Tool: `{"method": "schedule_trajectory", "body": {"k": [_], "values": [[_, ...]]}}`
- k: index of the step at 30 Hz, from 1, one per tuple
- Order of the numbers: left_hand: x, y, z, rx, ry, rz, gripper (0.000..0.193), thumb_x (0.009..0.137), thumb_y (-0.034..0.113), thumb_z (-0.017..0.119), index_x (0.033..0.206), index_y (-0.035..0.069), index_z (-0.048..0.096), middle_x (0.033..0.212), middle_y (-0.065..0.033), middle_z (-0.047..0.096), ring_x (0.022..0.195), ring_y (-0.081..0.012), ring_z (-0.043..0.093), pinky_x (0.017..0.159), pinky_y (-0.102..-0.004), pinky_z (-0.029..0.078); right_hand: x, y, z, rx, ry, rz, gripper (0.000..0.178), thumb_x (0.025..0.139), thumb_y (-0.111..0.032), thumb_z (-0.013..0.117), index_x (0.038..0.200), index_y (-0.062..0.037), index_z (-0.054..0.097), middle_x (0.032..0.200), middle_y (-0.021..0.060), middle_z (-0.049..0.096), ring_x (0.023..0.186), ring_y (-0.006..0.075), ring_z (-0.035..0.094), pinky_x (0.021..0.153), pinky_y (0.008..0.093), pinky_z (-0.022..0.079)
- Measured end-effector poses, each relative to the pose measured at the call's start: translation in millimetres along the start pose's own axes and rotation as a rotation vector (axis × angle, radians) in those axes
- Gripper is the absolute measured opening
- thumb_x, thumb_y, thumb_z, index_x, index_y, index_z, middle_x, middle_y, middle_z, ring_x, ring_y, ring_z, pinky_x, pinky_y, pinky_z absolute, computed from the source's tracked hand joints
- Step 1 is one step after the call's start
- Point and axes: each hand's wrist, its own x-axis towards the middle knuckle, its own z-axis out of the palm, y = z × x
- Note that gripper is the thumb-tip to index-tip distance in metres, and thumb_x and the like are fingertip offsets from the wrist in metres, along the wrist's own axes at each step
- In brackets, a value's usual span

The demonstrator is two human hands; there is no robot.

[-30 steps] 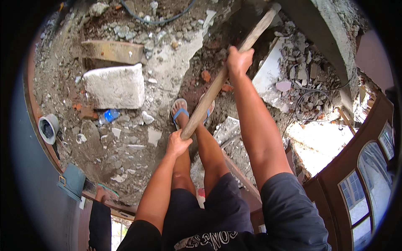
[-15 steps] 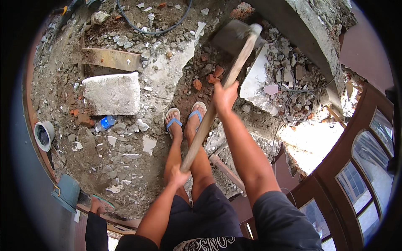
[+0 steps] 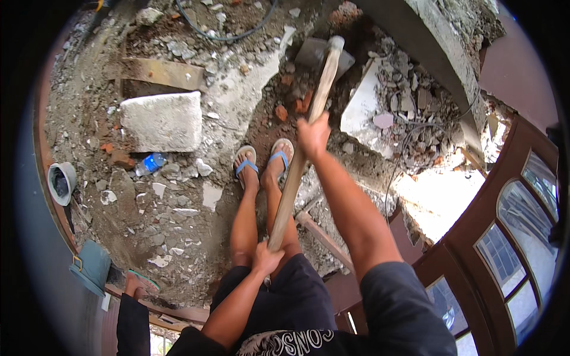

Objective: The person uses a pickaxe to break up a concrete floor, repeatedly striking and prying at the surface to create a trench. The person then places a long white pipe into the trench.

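Observation:
A hoe [image 3: 291,191] with a long wooden handle slants away from me, its wide metal blade [image 3: 313,52] down in the dug soil at the far end. My left hand [image 3: 267,258] is wrapped round the handle's near end, by my thighs. Farther up, about the handle's middle, my right hand [image 3: 313,134] grips it too. Reddish brick pieces [image 3: 281,113] lie in the trench just left of the handle. My feet, in blue-strapped flip-flops [image 3: 246,166], stand on the near side of that soil.
A pale block [image 3: 161,123] and a crushed plastic bottle [image 3: 151,164] lie on rubble at the left. A white slab piece [image 3: 361,105] and a concrete beam [image 3: 427,50] flank the trench's right. Another person's foot [image 3: 139,283] shows at lower left, beside a grey-green bucket [image 3: 92,267].
The hoe's blade has swung slightly left and settled lower into the soil. My left hand has shifted a little right, and the handle stands steeper in view.

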Motion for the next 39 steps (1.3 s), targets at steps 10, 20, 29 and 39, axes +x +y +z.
{"method": "schedule_trajectory", "body": {"k": [10,20,29,39], "values": [[95.4,9.2,-32.0,0.039,0.013,0.126,0.034,0.068,0.022,0.069,0.093,-0.001,0.064,0.085,-0.0251,0.066,0.083,-0.0422,0.066,0.071,-0.0449,0.052,82.3,-8.5,15.7,0.194,0.122,0.028,0.050,0.072,-0.022,0.071,0.107,0.0044,0.048,0.093,0.0275,0.065,0.088,0.0415,0.066,0.083,0.0445,0.052],[-25.2,41.3,-27.7,-0.058,-0.045,-0.054,0.034,0.069,0.018,0.065,0.095,-0.004,0.063,0.079,-0.0222,0.065,0.078,-0.0331,0.067,0.072,-0.0399,0.051,28.6,12.2,10.2,0.044,-0.080,-0.033,0.039,0.078,-0.011,0.067,0.107,0.0045,0.046,0.078,0.0159,0.061,0.054,0.0224,0.062,0.046,0.0375,0.052],[-53.0,68.6,-47.9,-0.082,-0.150,-0.053,0.031,0.071,0.015,0.063,0.095,-0.004,0.057,0.074,-0.0162,0.062,0.070,-0.0250,0.062,0.067,-0.0365,0.049,41.3,6.7,6.2,0.040,-0.216,0.122,0.055,0.070,-0.023,0.073,0.111,0.0085,0.053,0.098,0.0268,0.067,0.088,0.0346,0.069,0.076,0.0397,0.056],[-75.1,93.7,-76.7,-0.033,-0.321,0.040,0.042,0.077,0.022,0.062,0.102,-0.009,0.048,0.094,-0.0348,0.060,0.097,-0.0466,0.062,0.085,-0.0462,0.048,26.0,10.3,-19.0,0.304,-0.384,0.342,0.023,0.080,-0.007,0.065,0.087,0.0133,0.057,0.073,0.0176,0.063,0.053,0.0311,0.064,0.046,0.0427,0.056]]}}
